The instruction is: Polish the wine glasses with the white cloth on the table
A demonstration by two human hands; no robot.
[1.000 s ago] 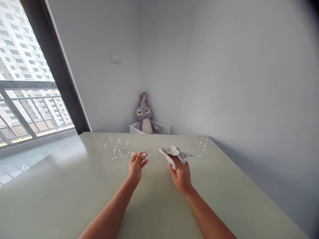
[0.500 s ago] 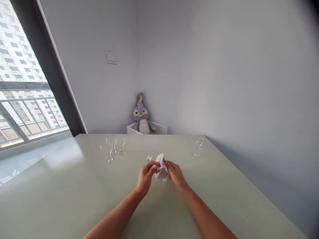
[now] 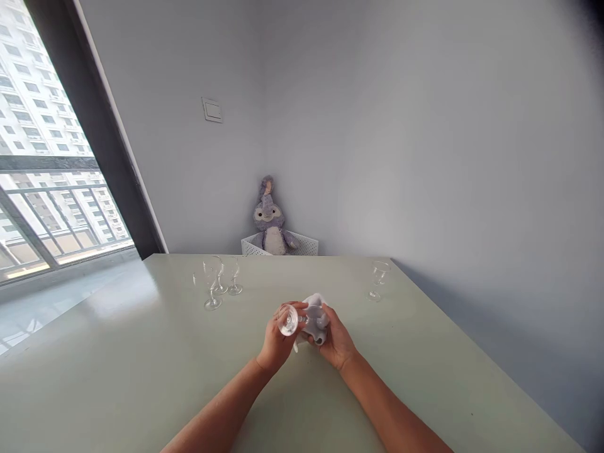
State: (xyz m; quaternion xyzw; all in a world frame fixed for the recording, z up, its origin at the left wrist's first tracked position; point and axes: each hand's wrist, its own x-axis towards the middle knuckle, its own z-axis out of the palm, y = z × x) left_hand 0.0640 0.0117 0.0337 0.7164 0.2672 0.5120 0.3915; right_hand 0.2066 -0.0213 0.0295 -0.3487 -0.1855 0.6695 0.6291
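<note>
At the left end of the pale table (image 3: pixel 141 371), three stemmed glasses (image 3: pixel 212 304) stand upright in a loose group, the nearest set a little in front of the other two. Beyond the far edge, a plush toy (image 3: pixel 274 240) sits in a white perforated basket (image 3: pixel 309 246). Right of the group, the left hand (image 3: pixel 274 341) is closed around the stem region of the held glass (image 3: pixel 287 320), which lies tilted on its side above the table, its round foot showing at the fingers and its bowl pointing right. A second ago this glass and the white cloth (image 3: pixel 315 301) were apart, one in each hand; now the hands have met, and since the last half second the foot has swung round to face the viewer. The cloth is bunched against the bowl, and the right hand (image 3: pixel 338 341) clasps it there, thumb and fingers on either side. That seems to make the hold a shared one: stem steadied on the left, bowl backed by cloth on the right. How far the cloth reaches inside the bowl cannot be told. Farther right, well apart from both hands, a single glass (image 3: pixel 374 296) stands upright near the table's far right corner.
</note>
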